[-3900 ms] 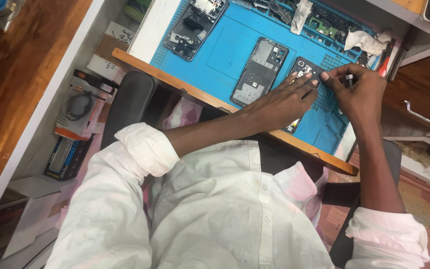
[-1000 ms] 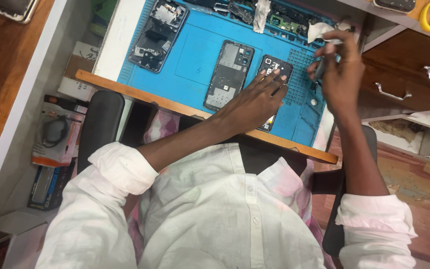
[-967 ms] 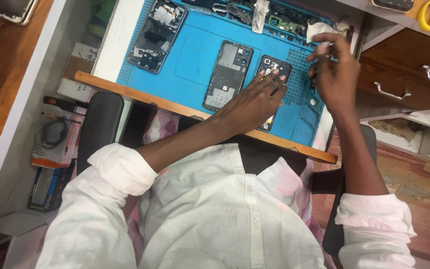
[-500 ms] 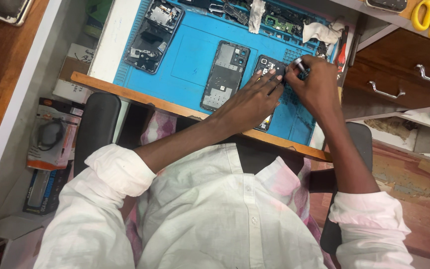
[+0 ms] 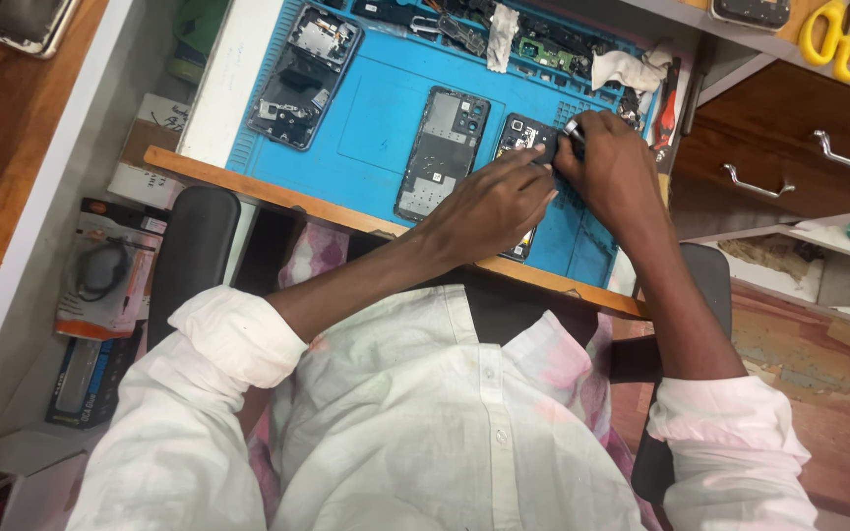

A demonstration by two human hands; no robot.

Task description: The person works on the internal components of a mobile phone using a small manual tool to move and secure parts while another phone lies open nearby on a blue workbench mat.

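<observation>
left hand (image 5: 489,202) flat, right hand (image 5: 617,167) pinching

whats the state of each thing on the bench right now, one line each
opened phone: back off, flat on the mat, under both hands
left hand: pressed flat on the opened phone
right hand: pinching a small tool, tip at the phone's top
middle phone frame: back off, flat, untouched
left phone frame: stripped, flat, untouched
yellow scissors: lying flat
wooden drawer: shut

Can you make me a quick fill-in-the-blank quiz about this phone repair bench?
1. Both hands work on an opened phone lying on a ____ work mat.
2. The scissors on the shelf have ____ handles.
3. The left hand presses on the phone; the right hand holds a small ____ at it.

Missing words: blue; yellow; tool
</observation>
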